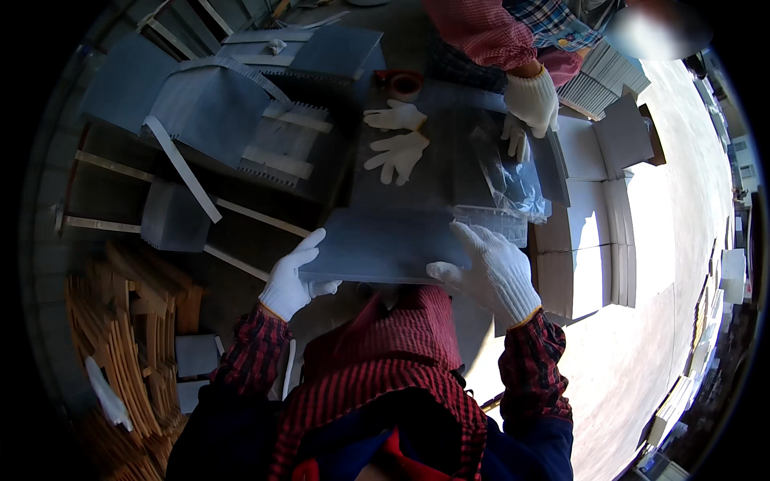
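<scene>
Between my two hands is a flat grey-blue board (pixel 381 244), its near edge facing me. My left hand (pixel 290 276), in a white knit glove, grips its left end. At the board's right end, my right hand (pixel 493 268), gloved the same way, holds it with fingers on top and thumb at the near edge. What lies under the board is partly hidden. Just beyond it, a pair of loose white gloves (pixel 399 154) rests on the dark table (pixel 369 188). Clear plastic bags (pixel 513 188) lie beyond my right hand.
Across the table, a co-worker's gloved hand (pixel 531 104) is over the plastic bags. A red tape dispenser (pixel 399 83) sits at the back. Grey boards with white strips (pixel 212 108) are piled at left, brown cardboard (pixel 132 329) below. White cartons (pixel 581 240) stand at right.
</scene>
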`<state>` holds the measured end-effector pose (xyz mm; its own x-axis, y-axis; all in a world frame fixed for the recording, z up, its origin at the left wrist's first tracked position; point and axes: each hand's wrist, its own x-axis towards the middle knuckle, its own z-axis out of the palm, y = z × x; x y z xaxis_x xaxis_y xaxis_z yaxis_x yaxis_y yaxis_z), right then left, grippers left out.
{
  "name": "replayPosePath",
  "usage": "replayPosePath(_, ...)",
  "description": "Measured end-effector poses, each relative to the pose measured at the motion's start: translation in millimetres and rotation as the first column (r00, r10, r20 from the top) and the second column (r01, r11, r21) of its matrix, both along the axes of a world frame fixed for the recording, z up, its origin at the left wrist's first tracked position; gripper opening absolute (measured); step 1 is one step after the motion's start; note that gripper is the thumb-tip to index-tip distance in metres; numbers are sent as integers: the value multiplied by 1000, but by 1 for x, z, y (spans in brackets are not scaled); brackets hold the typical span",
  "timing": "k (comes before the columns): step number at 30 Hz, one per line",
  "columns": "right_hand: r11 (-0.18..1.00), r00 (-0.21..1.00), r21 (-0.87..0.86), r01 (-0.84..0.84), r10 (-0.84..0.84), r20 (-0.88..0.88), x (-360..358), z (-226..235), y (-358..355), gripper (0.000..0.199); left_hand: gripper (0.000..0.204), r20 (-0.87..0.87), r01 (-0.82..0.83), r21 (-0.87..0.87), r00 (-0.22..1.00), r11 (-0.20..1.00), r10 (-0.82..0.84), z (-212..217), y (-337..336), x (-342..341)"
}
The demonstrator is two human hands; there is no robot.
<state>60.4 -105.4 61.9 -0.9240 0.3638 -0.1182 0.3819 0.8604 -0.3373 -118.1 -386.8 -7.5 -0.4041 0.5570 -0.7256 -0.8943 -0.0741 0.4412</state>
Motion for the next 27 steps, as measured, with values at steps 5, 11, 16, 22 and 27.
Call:
replayPosePath(5, 939, 879, -95, -330, 342, 332, -57, -27, -42, 59, 46, -7, -62, 75, 998, 995, 63, -5, 9, -3)
replayPosePath(11, 872, 828, -60, -486, 482, 286, -79, -26, -23, 24, 45, 13, -302, 163, 953, 939, 304, -8, 27, -2)
replayPosePath(16, 893, 860, -115, -436, 451, 239, -38, 18, 20, 31, 55, -4, -125, 491, 989, 862, 146, 9, 55, 18)
replayPosePath(22, 955, 905, -227, -191, 260, 336, 83, 64, 61, 48, 61, -468, 618, 158, 734, 771, -493, 41, 110, 30)
replayPosePath(27, 946, 872, -223, 237, -106, 479, 195, 63, 59, 40, 59, -435, 517, -366, 640, 774, -633, -53, 210, 16)
